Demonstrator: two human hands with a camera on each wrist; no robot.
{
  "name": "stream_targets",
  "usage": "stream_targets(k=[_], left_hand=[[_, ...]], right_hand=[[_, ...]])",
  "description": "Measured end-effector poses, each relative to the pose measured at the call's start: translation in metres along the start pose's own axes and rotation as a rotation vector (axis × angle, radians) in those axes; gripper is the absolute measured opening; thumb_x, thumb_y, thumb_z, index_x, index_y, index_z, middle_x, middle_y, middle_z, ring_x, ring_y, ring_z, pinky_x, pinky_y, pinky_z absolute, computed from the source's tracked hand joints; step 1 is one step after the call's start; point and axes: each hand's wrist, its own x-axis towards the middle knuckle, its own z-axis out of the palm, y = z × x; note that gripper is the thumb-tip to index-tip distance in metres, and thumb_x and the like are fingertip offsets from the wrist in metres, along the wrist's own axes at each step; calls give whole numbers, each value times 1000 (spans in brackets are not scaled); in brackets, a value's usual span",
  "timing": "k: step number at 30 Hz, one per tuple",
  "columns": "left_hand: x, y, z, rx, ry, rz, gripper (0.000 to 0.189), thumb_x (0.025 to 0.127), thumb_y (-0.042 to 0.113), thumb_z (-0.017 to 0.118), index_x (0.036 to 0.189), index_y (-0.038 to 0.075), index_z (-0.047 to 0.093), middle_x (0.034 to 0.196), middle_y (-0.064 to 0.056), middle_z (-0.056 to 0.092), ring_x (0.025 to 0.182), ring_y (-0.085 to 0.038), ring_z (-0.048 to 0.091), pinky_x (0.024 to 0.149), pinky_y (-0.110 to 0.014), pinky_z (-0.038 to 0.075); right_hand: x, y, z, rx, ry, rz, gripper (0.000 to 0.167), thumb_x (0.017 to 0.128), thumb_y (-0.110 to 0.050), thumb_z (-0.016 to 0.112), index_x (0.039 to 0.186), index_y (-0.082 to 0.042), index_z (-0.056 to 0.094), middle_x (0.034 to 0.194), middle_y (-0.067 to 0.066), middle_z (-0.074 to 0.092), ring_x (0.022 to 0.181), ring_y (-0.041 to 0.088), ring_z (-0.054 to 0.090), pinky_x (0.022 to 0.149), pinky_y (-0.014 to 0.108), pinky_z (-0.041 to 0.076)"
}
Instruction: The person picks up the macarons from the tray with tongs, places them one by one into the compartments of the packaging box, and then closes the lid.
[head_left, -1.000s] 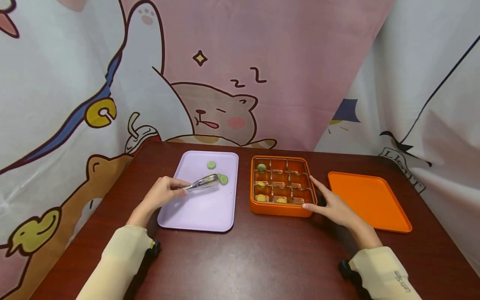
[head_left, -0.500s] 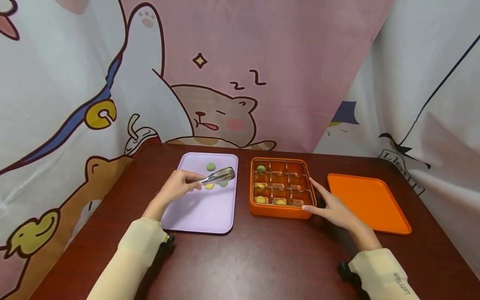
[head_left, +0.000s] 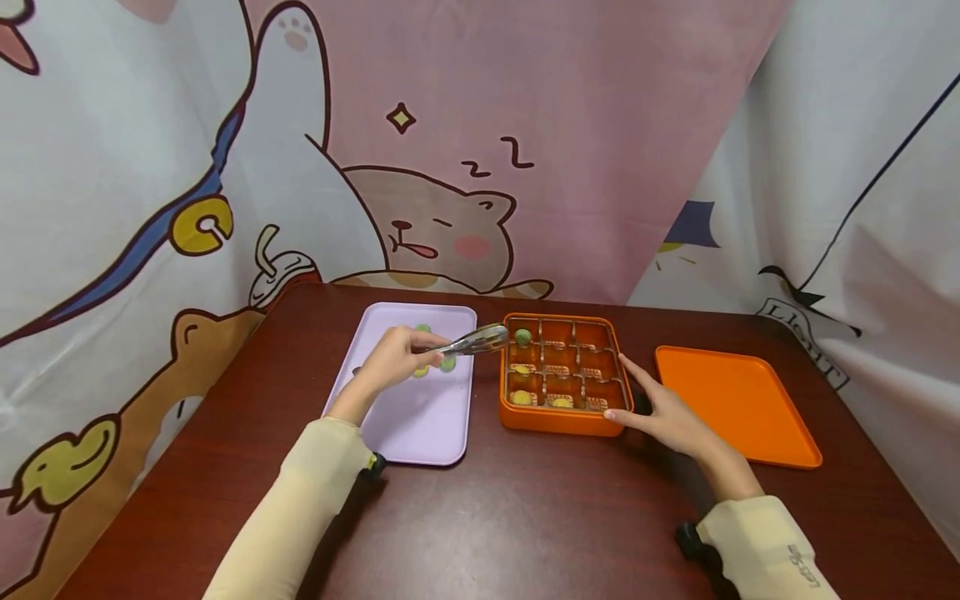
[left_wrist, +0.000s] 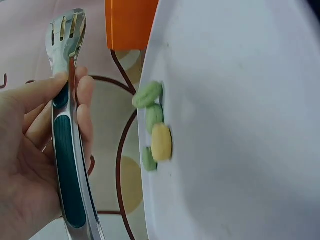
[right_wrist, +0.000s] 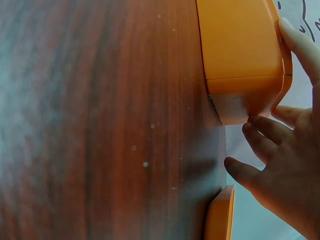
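My left hand point(head_left: 397, 360) holds metal tongs point(head_left: 483, 339) with dark green grips, thumb and fingers round the handles. Their slotted tips reach over the gap between the lilac tray point(head_left: 420, 429) and the orange box point(head_left: 562, 423); I cannot tell whether anything sits between them. On the tray, in the left wrist view, lie several small green pieces point(left_wrist: 149, 94) and a yellow piece point(left_wrist: 161, 142), bunched together. My right hand point(head_left: 663, 417) touches the box's near right corner, thumb in front and straight fingers along the side. The box's divided insert holds a green piece point(head_left: 522, 337) and several yellow pieces point(head_left: 521, 398).
A flat orange lid-like tray point(head_left: 738, 404) lies right of the box, beyond my right hand. The dark brown table point(head_left: 480, 525) meets a cartoon-printed curtain point(head_left: 570, 150) at its back edge.
My left hand and the tongs have moved right, from above the tray's pieces to the box's left edge. A yellow piece on the tray has come into view. My right hand has stayed put.
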Motion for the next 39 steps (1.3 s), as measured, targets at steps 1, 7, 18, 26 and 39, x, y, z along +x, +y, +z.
stream_targets(k=[1,7,18,26,39], left_hand=[[2,2,2,-8,-4,-2,27,88,7,72,114,5,75,89,-11,77,63,-7,56,54,-17,41],[13,11,16,-28,-26,9,27,89,5,68,115,5,75,89,-14,78,76,-31,72,58,-18,45],[27,21,41,-31,-81,16,26,90,7,70,116,6,75,92,-12,78,87,-32,73,64,-19,44],[32,28,52,-26,-95,34,26,90,5,69,116,4,74,100,-13,78,87,-32,75,66,-16,48],[36,45,53,169,-110,39,28,88,17,75,116,14,76,98,-2,79,72,-6,54,68,-21,41]], right_hand=[[0,0,0,1,1,0,98,92,-45,68,162,-20,5,163,28,19,141,58,26,104,77,26],[1,0,1,8,2,-8,97,92,-44,68,162,-19,6,163,28,18,142,57,25,104,77,26],[2,-2,2,4,2,-11,97,92,-45,68,162,-18,7,163,28,20,141,57,27,104,77,27],[2,-3,2,-1,-2,-3,98,92,-46,68,162,-16,7,162,29,19,141,58,27,104,77,26],[0,-5,-1,2,-2,4,98,91,-44,69,162,-17,7,162,29,19,141,57,27,104,77,27]])
